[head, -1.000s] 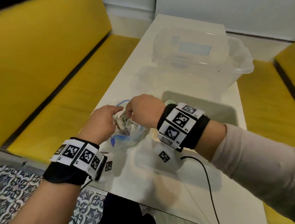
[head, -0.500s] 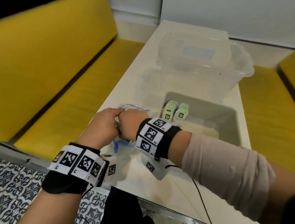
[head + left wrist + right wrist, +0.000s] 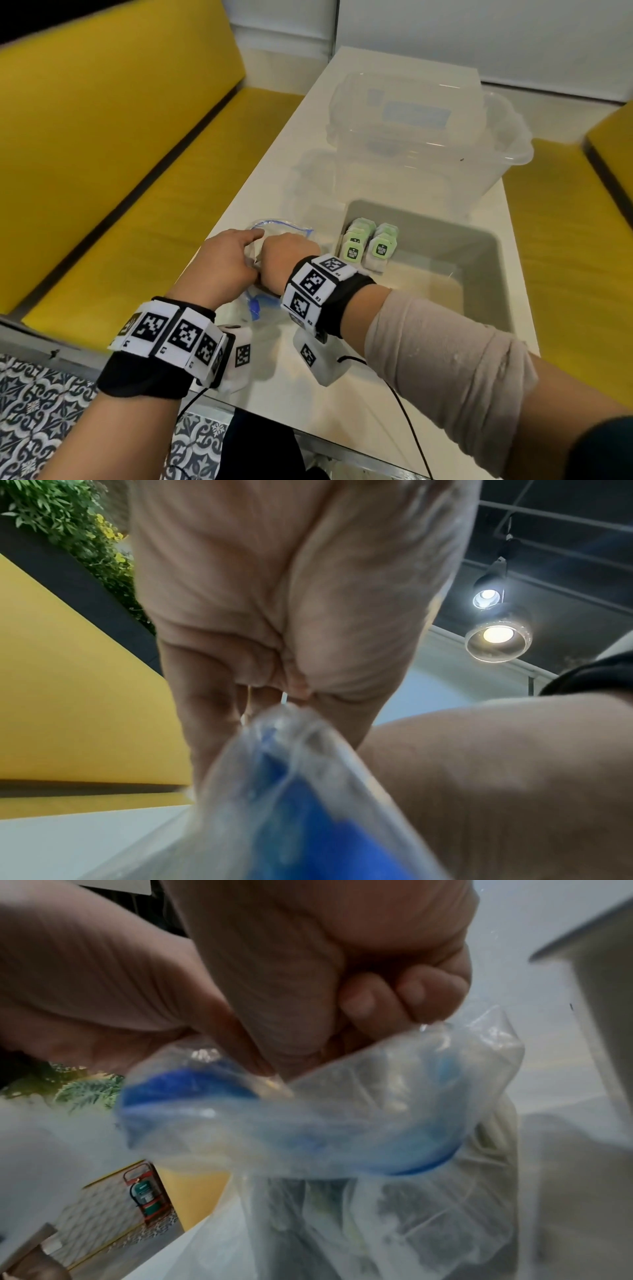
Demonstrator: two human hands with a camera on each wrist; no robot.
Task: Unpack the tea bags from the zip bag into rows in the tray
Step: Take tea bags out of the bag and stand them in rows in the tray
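Observation:
The clear zip bag [image 3: 274,229] with a blue zip strip lies on the white table, left of the grey tray [image 3: 445,291]. Both hands meet over its mouth. My left hand [image 3: 226,267] pinches the bag's [image 3: 291,791] rim, index finger stretched out. My right hand [image 3: 284,260] is curled at the opening, its fingers [image 3: 359,1001] against the film of the bag [image 3: 342,1110]. Tea bags [image 3: 428,1218] show dimly through the plastic. Two short rows of green-tagged tea bags [image 3: 370,245] stand in the tray's far left corner.
A large clear plastic tub [image 3: 428,137] stands behind the tray at the table's far end. Yellow benches [image 3: 120,154] run along both sides. A black cable [image 3: 407,421] trails off the near table edge. The tray wall [image 3: 599,1015] is just right of the bag.
My right hand has come down closer onto the bag's mouth beside the left hand. The arm has cleared the tray, so the rows of tea bags now show.

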